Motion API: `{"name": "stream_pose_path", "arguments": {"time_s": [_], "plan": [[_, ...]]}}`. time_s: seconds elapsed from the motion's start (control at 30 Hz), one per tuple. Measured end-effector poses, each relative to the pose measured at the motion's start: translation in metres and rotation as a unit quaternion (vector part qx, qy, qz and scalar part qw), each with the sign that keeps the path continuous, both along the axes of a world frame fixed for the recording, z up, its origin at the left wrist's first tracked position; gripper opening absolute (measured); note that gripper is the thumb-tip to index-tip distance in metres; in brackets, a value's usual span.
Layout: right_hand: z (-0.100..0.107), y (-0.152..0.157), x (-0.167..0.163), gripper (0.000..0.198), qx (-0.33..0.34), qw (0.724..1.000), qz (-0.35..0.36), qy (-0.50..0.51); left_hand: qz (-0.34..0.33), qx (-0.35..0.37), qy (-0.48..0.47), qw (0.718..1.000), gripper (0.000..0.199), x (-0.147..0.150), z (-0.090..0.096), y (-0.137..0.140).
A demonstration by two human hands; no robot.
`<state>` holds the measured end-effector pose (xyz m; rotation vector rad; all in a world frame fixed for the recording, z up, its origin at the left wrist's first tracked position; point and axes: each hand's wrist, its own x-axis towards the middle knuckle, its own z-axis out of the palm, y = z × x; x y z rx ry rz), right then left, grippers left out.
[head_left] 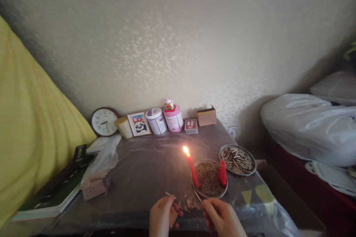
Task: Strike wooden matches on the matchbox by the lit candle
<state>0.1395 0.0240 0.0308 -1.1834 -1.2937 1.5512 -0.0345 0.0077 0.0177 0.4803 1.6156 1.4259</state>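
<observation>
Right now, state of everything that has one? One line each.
tall candle: lit, leaning, on near plate
short candle: unlit, upright
near plate: covered in residue
far plate: heaped with matchsticks
left hand: gripping matchbox, stick
right hand: pinching matchstick
cardboard box: open

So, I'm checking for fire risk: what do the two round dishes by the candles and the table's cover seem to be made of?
Both dishes look like thin silvery metal, by their shiny rims. The table cover seems clear plastic film: glossy, wrinkled, dark surface showing through.

Dim room, soft daylight perhaps from left, candle flame [185, 150] glaring, edges blurred and warped
</observation>
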Motion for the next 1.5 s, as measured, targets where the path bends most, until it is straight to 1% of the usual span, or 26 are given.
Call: {"name": "stream_pose_path", "arguments": {"time_s": [0.2,0.4,0.6,0.7,0.8,0.9,0.97,1.03,1.1,1.17,1.23,1.3,1.43,1.5], "plan": [[0.002,0.000,0.001,0.038,0.009,1.000,0.002,-0.005,0.010,0.005,-0.007,1.000,0.023,-0.002,-0.005,0.001],[0.003,0.000,0.002,0.037,0.022,1.000,0.004,-0.010,0.021,0.003,-0.011,1.000,0.023,0.000,-0.004,0.002],[0.005,0.000,0.002,0.038,0.021,1.000,0.003,-0.013,0.027,0.015,-0.029,0.999,0.031,-0.004,-0.012,0.001],[0.005,-0.001,0.000,0.039,0.014,1.000,0.001,-0.009,0.028,0.023,-0.031,0.999,0.037,-0.005,-0.012,0.000],[0.001,-0.002,-0.003,0.041,0.002,1.000,-0.005,0.001,-0.002,0.053,-0.028,0.998,0.041,0.004,-0.005,-0.003],[-0.008,-0.003,-0.007,0.045,0.021,1.000,-0.007,-0.014,-0.057,0.086,-0.041,0.994,0.044,0.023,0.004,-0.009],[-0.015,-0.003,-0.009,0.049,0.030,0.999,0.009,-0.016,-0.091,0.099,-0.066,0.989,0.048,0.035,0.009,-0.012],[-0.021,-0.005,-0.011,0.052,0.031,0.999,0.025,-0.010,-0.108,0.098,-0.080,0.986,0.049,0.042,0.012,-0.014],[-0.023,-0.007,-0.013,0.053,0.045,0.998,0.028,-0.024,-0.114,0.091,-0.086,0.986,0.046,0.044,0.014,-0.015],[-0.023,-0.009,-0.015,0.051,0.075,0.995,0.020,-0.058,-0.117,0.088,-0.093,0.985,0.043,0.043,0.016,-0.015],[-0.021,-0.012,-0.015,0.047,0.108,0.991,0.011,-0.083,-0.120,0.091,-0.103,0.983,0.042,0.041,0.017,-0.015],[-0.018,-0.014,-0.016,0.042,0.131,0.988,0.007,-0.086,-0.123,0.098,-0.108,0.982,0.042,0.040,0.019,-0.016],[-0.016,-0.015,-0.015,0.039,0.135,0.987,-0.002,-0.085,-0.131,0.108,-0.111,0.979,0.041,0.043,0.020,-0.019],[-0.013,-0.015,-0.013,0.039,0.133,0.986,-0.019,-0.097,-0.134,0.109,-0.115,0.978,0.043,0.044,0.019,-0.019]]}}
